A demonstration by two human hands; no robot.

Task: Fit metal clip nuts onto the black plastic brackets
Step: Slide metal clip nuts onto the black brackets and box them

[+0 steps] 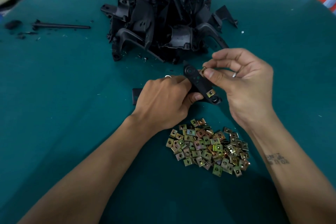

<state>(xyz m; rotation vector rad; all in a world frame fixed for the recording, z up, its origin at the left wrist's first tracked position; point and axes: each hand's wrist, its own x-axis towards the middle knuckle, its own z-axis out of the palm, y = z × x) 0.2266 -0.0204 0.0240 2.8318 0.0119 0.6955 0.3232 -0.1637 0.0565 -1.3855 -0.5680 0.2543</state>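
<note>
The right hand (243,85) pinches a small metal clip nut (203,71) between thumb and forefinger, pressing it against the upper edge of a black bracket (197,82); the thumb covers most of the nut, so how far it sits on the bracket cannot be told. The other fingers of that hand curl loosely, one wearing a ring (234,74). The left hand (163,102) grips the bracket around its middle, fingers curled under it and the thumb pressing from below. The bracket is held just above the table, tilted, with one end hidden behind the left hand and a dark end piece (136,96) showing out past the knuckles. A second clip nut (211,93) already sits on the bracket's lower end, next to a round boss.

Just below the hands, between the forearms, lies a loose heap of clip nuts (207,148) on the green table (63,78). Beyond the hands a tall pile of brackets (160,18) stands near the table's far edge, its top cut off by the frame. To the far left lie a thin black rod (61,26) and some dark scraps (12,24), too blurred to identify. Small shavings dot the cloth.
</note>
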